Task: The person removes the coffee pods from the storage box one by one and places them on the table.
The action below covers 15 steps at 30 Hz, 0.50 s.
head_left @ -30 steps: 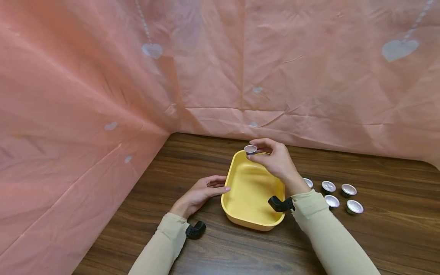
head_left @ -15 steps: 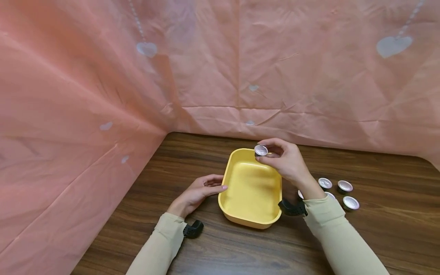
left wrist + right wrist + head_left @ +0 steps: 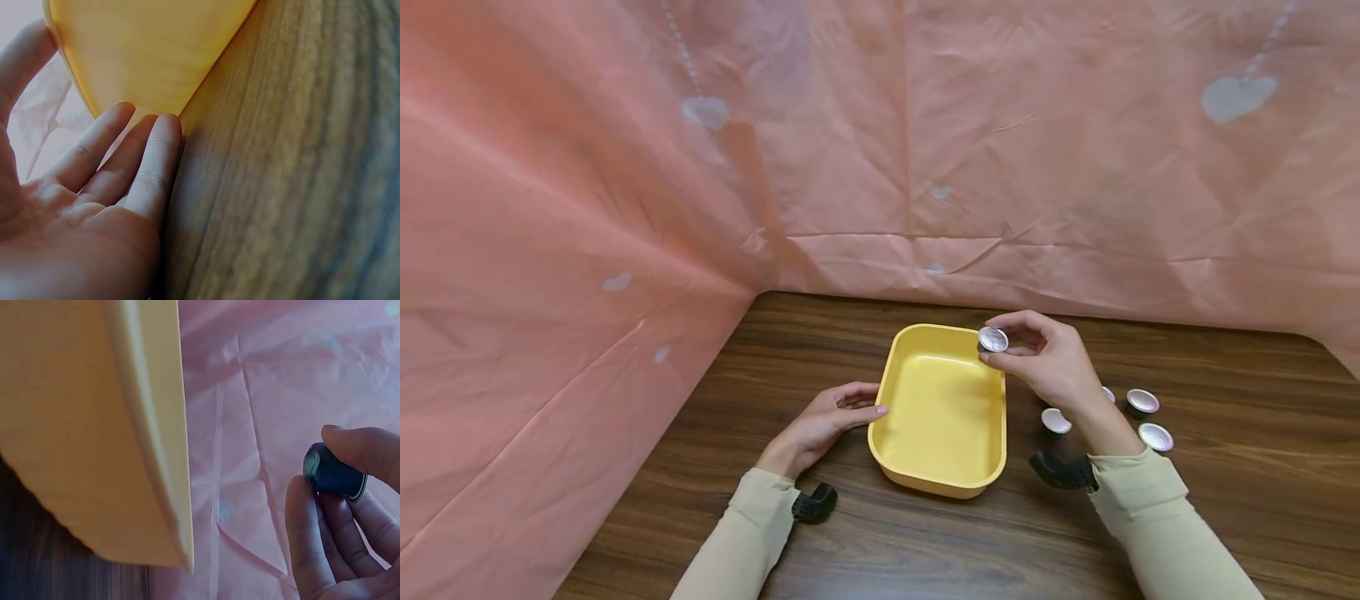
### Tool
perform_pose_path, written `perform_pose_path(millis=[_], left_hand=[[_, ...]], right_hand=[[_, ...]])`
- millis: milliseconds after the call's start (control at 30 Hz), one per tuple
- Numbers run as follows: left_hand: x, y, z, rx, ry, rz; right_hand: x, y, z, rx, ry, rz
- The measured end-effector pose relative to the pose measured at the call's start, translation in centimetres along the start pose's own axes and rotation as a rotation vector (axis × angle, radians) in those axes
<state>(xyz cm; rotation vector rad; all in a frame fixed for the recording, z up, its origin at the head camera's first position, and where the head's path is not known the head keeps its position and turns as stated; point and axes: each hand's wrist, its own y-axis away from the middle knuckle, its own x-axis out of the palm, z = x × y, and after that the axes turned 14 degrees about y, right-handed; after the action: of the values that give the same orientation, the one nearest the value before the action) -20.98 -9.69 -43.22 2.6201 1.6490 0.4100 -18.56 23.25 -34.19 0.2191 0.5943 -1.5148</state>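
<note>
My right hand (image 3: 1054, 360) pinches a dark blue coffee capsule (image 3: 992, 339) with a silver foil lid between thumb and fingers. It holds the capsule up at the far right corner of a yellow bin (image 3: 937, 425), overlapping the rim in the head view. In the right wrist view, the capsule (image 3: 334, 472) lies sideways between thumb and fingertips, apart from the bin's wall (image 3: 81, 431). At the bin's left side is my left hand (image 3: 820, 421), thumb on the rim. Its fairly straight fingers (image 3: 150, 169) touch the outer wall, as the left wrist view shows.
Several more foil-topped capsules (image 3: 1142, 402) stand on the dark wooden table (image 3: 880, 542) right of the bin, some partly hidden by my right forearm. A pink curtain (image 3: 850, 167) with pale hearts closes off the back and left sides.
My right hand has moved to the right with the capsule, from over the bin's far end to its far right corner. The left hand has stayed at the bin's left side.
</note>
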Motion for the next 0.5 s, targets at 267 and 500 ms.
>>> perform_pose_path(millis=[267,500], left_hand=[[0.0,0.1,0.0,-0.003,-0.002,0.009],[0.1,0.1,-0.1,-0.007,0.021,0.022]], right_hand=[[-1.3,1.5,-0.8,0.029,0.011,-0.012],[-2.4,1.9,-1.1,0.038,0.037,-0.056]])
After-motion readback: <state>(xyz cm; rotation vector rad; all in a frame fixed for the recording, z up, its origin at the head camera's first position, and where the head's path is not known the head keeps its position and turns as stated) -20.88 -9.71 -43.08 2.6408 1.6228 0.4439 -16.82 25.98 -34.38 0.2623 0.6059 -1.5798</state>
